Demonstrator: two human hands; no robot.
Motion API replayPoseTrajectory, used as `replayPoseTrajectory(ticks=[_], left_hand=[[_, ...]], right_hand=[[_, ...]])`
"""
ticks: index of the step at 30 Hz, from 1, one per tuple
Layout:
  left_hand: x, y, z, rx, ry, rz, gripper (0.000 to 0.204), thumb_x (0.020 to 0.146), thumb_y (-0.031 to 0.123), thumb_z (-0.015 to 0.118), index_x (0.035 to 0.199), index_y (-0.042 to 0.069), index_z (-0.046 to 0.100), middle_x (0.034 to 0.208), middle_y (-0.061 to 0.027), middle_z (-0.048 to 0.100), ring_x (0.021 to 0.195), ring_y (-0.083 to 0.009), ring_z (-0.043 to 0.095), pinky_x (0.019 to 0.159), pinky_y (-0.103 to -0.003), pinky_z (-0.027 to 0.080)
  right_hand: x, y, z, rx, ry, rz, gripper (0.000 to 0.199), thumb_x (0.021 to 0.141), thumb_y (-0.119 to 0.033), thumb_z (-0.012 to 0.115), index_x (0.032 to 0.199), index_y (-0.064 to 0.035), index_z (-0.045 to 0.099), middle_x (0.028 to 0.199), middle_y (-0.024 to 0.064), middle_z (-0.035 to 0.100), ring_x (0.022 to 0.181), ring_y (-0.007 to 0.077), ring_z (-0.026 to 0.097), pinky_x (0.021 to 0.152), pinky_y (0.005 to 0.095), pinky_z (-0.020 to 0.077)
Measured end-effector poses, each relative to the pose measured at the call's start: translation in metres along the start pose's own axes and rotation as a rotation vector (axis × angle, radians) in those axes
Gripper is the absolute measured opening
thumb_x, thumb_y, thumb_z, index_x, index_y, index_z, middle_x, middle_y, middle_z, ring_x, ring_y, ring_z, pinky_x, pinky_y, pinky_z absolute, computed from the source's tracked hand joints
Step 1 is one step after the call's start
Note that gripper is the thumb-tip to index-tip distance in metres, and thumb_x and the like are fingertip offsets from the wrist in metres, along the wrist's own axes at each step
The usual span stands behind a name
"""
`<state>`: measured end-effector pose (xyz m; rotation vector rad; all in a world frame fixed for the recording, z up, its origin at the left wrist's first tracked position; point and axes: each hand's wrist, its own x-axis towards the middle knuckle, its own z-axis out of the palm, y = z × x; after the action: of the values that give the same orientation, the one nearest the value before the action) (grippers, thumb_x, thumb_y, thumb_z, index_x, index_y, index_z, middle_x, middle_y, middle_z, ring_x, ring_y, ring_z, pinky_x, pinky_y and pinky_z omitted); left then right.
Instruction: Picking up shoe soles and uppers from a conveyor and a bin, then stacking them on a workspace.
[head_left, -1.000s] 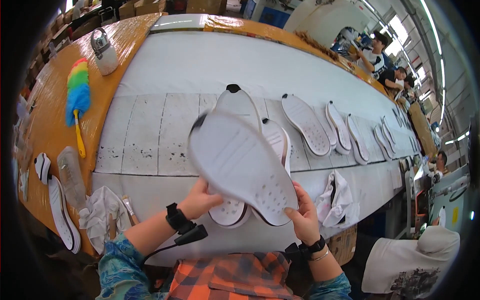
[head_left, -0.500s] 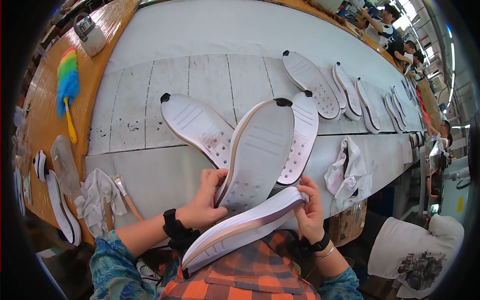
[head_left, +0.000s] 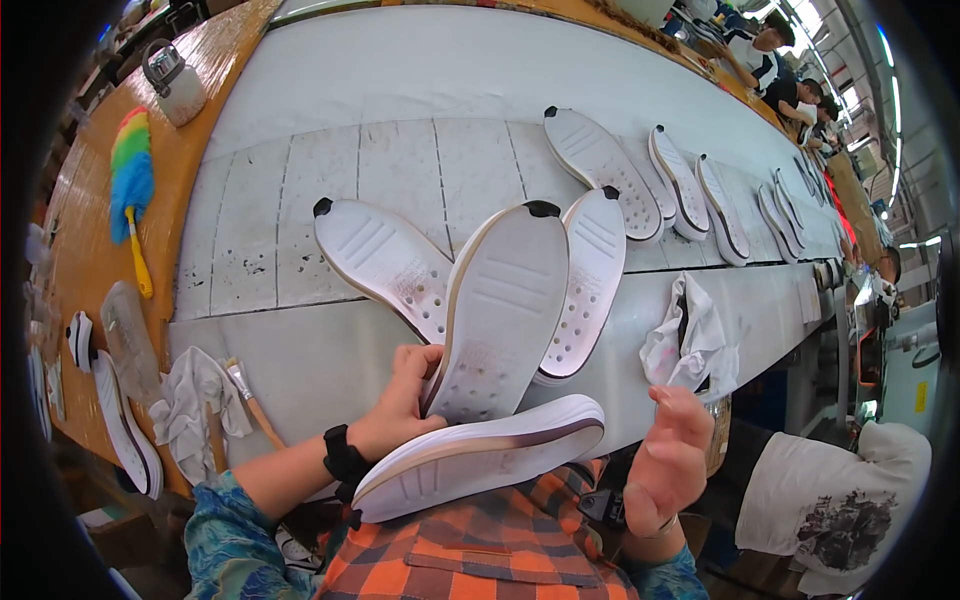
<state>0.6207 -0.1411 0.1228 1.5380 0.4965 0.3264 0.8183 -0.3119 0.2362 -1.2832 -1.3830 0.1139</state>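
White soles (head_left: 500, 310) crowd the belt (head_left: 330, 360) before both hands (head_left: 405, 400).

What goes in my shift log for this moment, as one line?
left hand: fingers on middle white sole | right hand: open, empty | sole on edge at the person's front | belt: soles in row

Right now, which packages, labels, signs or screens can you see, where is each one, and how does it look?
Yellow label: far right, on grey machinery; small upright rectangle, its marks too small to tell.
Printed picture: lower right, on a white shirt of a nearby person; dark, irregular patch.
Clear bag: left, on the orange bench edge; long, see-through, contents unclear.
No screens or signs in view.
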Motion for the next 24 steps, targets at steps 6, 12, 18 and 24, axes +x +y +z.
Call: replayPoseTrajectory(ticks=[6,12,18,24], left_hand=[[0.000,0.011,0.004,0.049,0.012,0.006,0.067,0.062,0.002,0.056,0.122,0.002,0.027,0.106,-0.0135,0.028,0.105,-0.0257,0.033,0.098,-0.032,0.026],[-0.002,0.015,0.007,0.078,0.015,0.005,0.066,0.064,0.001,0.056,0.122,0.002,0.026,0.108,-0.0149,0.028,0.106,-0.0263,0.033,0.097,-0.032,0.027],[-0.006,0.033,0.010,0.216,0.036,0.004,0.065,0.066,-0.001,0.055,0.124,0.002,0.025,0.110,-0.0171,0.028,0.105,-0.0283,0.037,0.094,-0.032,0.032],[-0.018,0.079,0.021,0.531,0.230,0.296,0.063,0.067,-0.001,0.056,0.123,0.000,0.028,0.113,-0.0189,0.032,0.103,-0.0316,0.038,0.089,-0.034,0.036]], right_hand=[[-0.001,-0.016,-0.006,-0.029,0.043,-0.116,0.025,0.067,-0.026,0.061,0.084,-0.0103,0.053,0.102,0.0137,0.046,0.093,0.0300,0.046,0.082,0.0470,0.0382],[-0.007,-0.017,-0.008,-0.012,0.043,-0.050,0.025,0.069,-0.029,0.060,0.083,-0.0100,0.053,0.100,0.0133,0.046,0.090,0.0294,0.047,0.081,0.0466,0.0385],[-0.012,-0.024,-0.013,0.052,0.033,-0.071,0.029,0.074,-0.036,0.058,0.090,-0.0134,0.050,0.102,0.0096,0.043,0.092,0.0248,0.043,0.084,0.0437,0.0330],[-0.022,-0.032,-0.016,0.086,0.048,-0.074,0.027,0.076,-0.037,0.057,0.087,-0.0138,0.050,0.099,0.0088,0.044,0.087,0.0228,0.044,0.082,0.0430,0.0333]])
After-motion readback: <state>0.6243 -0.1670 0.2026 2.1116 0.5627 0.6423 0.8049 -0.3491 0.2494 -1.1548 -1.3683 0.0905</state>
